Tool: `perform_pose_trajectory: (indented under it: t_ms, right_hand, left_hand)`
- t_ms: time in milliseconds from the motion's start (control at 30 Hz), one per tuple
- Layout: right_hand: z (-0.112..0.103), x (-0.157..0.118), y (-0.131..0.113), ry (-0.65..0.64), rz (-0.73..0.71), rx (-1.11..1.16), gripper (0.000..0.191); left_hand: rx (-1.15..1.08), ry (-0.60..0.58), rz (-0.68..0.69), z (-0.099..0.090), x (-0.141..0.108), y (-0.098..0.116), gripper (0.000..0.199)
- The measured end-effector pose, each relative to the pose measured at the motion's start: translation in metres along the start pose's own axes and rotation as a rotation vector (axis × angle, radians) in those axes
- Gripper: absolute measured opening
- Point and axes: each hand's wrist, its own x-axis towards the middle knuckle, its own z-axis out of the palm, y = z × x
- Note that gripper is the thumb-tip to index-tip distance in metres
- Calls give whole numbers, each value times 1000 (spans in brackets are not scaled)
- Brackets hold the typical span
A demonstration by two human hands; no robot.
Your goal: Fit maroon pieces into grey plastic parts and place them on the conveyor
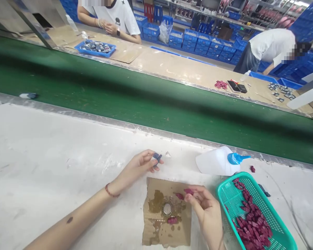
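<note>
Between the fingertips of my left hand (143,163) is a small dark blue plastic-looking piece (157,158), held above the white table. My right hand (207,211) pinches a small maroon piece (189,191) over the right edge of a cardboard sheet (181,232). The cardboard is stained with wet brown patches. Lying on it are a bottle cap (167,209) with a pale middle and two more maroon pieces, one (172,221) below the cap and another (179,196) near my right fingertips.
A green basket (223,191) of maroon pieces stands at right, behind it a white squeeze bottle (214,161) with blue nozzle, lying down. Beyond runs a green conveyor belt (146,104). Across it, one person sits by a blue tray (109,53); another bends over at right.
</note>
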Motion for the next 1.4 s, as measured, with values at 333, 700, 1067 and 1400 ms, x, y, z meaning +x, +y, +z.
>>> perform_pose_trajectory:
  t_ms: [333,700,1067,1400]
  right_hand:
    - [4,-8,2,-367,-589,-525,15]
    - [13,-8,23,-494,-681,-770,27]
    - [8,3,5,-339,59,-63,25]
    - [21,13,-3,-190,-65,-67,18]
  left_hand:
    - [-129,82,-42,24,-42,-24,27]
    - [-291,-38,-104,29,-48,-37,46]
    - [-43,14,53,26,-48,-40,27]
    - [266,-89,240,25,-49,-42,23]
